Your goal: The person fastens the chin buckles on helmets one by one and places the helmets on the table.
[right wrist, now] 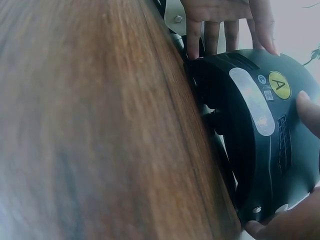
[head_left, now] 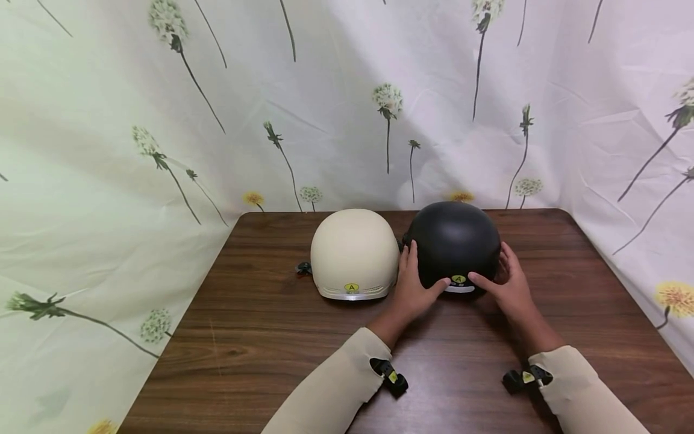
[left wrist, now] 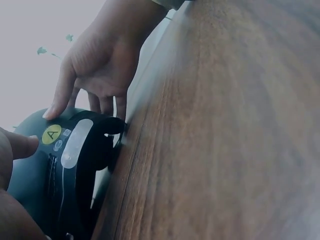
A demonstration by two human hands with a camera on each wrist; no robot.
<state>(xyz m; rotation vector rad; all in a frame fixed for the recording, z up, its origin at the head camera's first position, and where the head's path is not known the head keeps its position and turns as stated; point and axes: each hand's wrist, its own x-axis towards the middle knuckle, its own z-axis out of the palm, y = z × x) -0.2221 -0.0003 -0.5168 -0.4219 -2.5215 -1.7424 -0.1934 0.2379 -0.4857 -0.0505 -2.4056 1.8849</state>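
A matte black helmet (head_left: 454, 238) stands on the wooden table (head_left: 260, 355), and both hands grip it by its sides. The left hand (head_left: 412, 292) lies along its left side, between it and a cream helmet (head_left: 353, 250). On the opposite side is the right hand (head_left: 512, 289), fingers wrapped round the shell. Both thumbs press the near face beside a round yellow "A" sticker (left wrist: 51, 134), above a pale reflective strip (right wrist: 251, 101). In the right wrist view the helmet's lower edge (right wrist: 242, 190) sits close over the tabletop. Its inside is hidden.
The cream helmet stands just left of the black one, a dark buckle (head_left: 303, 268) sticking out at its left. A white cloth with dandelion prints (head_left: 347, 90) hangs behind the table and along both sides. Black straps with cameras (head_left: 393, 378) are on both wrists.
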